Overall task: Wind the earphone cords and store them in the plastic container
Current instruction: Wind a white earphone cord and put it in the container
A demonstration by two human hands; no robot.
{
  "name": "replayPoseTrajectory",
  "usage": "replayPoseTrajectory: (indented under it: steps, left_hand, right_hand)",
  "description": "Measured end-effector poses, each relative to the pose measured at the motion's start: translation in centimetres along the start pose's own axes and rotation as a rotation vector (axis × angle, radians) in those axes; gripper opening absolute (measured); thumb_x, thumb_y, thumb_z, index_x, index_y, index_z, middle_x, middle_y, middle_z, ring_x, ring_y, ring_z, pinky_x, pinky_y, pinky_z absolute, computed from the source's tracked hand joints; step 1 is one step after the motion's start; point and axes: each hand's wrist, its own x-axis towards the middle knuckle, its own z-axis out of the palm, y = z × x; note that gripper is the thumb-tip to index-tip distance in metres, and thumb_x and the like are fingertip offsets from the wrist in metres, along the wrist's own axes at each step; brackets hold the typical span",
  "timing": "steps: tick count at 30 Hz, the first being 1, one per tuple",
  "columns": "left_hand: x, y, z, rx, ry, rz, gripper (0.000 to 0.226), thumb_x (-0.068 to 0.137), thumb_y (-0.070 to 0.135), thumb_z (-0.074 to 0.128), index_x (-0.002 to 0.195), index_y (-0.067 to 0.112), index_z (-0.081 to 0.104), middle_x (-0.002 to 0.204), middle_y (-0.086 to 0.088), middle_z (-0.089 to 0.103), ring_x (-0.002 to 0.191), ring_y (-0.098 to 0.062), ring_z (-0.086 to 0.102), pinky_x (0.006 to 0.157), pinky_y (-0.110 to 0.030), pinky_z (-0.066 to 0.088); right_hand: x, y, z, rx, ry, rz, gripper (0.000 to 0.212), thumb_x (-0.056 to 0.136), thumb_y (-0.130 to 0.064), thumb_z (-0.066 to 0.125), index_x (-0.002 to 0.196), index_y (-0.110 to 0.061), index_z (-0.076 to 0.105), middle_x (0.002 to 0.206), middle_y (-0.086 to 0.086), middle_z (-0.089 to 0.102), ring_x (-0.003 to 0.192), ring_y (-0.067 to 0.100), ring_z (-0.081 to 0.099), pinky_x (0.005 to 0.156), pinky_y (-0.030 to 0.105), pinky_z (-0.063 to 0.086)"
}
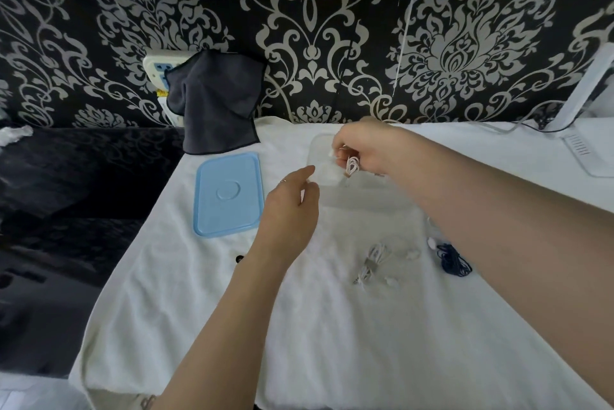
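Observation:
A clear plastic container [358, 197] stands open on the white cloth. Over it my right hand [365, 150] pinches a wound white earphone cord [353, 166]. My left hand [289, 207] hovers by the container's left wall, fingers relaxed and holding nothing. A second wound white earphone [373, 263] lies on the cloth in front of the container. A tangled dark blue earphone cord [453, 260] lies to its right, partly hidden by my right forearm.
The container's light blue lid [227, 193] lies flat to the left. A dark grey cloth [216, 100] hangs over a wall socket behind it. A white lamp base [591, 153] sits at the far right. The table's left edge drops to a dark floor.

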Motion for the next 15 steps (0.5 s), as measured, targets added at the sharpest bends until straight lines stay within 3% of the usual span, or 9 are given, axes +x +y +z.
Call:
replayPoseTrajectory:
  steps: [4, 7, 9, 12, 15]
  left_hand:
    - [0.1, 0.1, 0.3, 0.015, 0.01, 0.016, 0.042, 0.105, 0.024, 0.047, 0.147, 0.025, 0.05, 0.135, -0.009, 0.062, 0.124, -0.022, 0.058, 0.103, -0.034, 0.047]
    - [0.2, 0.0, 0.4, 0.034, 0.019, 0.026, 0.044, 0.104, 0.026, 0.051, 0.148, 0.025, 0.048, 0.14, 0.0, 0.057, 0.126, -0.014, 0.054, 0.098, -0.022, 0.039]
    - [0.2, -0.1, 0.4, 0.047, 0.015, 0.035, 0.046, 0.103, 0.025, 0.053, 0.149, 0.025, 0.048, 0.14, 0.001, 0.057, 0.127, -0.014, 0.053, 0.096, -0.02, 0.037]
    - [0.3, -0.3, 0.4, 0.078, 0.014, 0.061, 0.048, 0.103, 0.023, 0.054, 0.15, 0.022, 0.047, 0.143, 0.001, 0.055, 0.129, -0.014, 0.053, 0.096, -0.017, 0.035]
    - [0.2, -0.4, 0.3, 0.098, 0.007, 0.073, 0.049, 0.103, 0.022, 0.054, 0.151, 0.022, 0.045, 0.145, 0.003, 0.054, 0.13, -0.011, 0.052, 0.094, -0.014, 0.034]
  right_hand:
    - [0.5, 0.5, 1.0, -0.131, -0.018, -0.04, 0.022, 0.09, 0.0, 0.058, 0.112, -0.002, 0.054, 0.092, 0.016, 0.057, 0.075, 0.022, 0.061, 0.064, 0.031, 0.05]
    - [-0.1, 0.9, 1.6, -0.538, 0.025, -0.143, 0.006, 0.087, -0.008, 0.053, 0.082, -0.01, 0.051, 0.079, 0.007, 0.052, 0.069, 0.021, 0.051, 0.056, 0.027, 0.037]
    - [-0.2, 1.6, 1.6, -0.815, 0.082, -0.227, 0.019, 0.089, -0.014, 0.047, 0.071, -0.013, 0.043, 0.074, 0.004, 0.047, 0.068, 0.022, 0.048, 0.055, 0.029, 0.033]
    - [-1.1, 1.8, 0.6, -1.076, 0.226, -0.324, 0.023, 0.1, -0.028, 0.039, 0.092, -0.012, 0.053, 0.092, 0.005, 0.054, 0.09, 0.028, 0.054, 0.071, 0.033, 0.04]
    - [-1.5, 1.0, -0.5, -1.056, 0.228, -0.212, 0.03, 0.102, -0.024, 0.037, 0.115, -0.007, 0.058, 0.107, 0.011, 0.056, 0.106, 0.032, 0.058, 0.084, 0.037, 0.048]
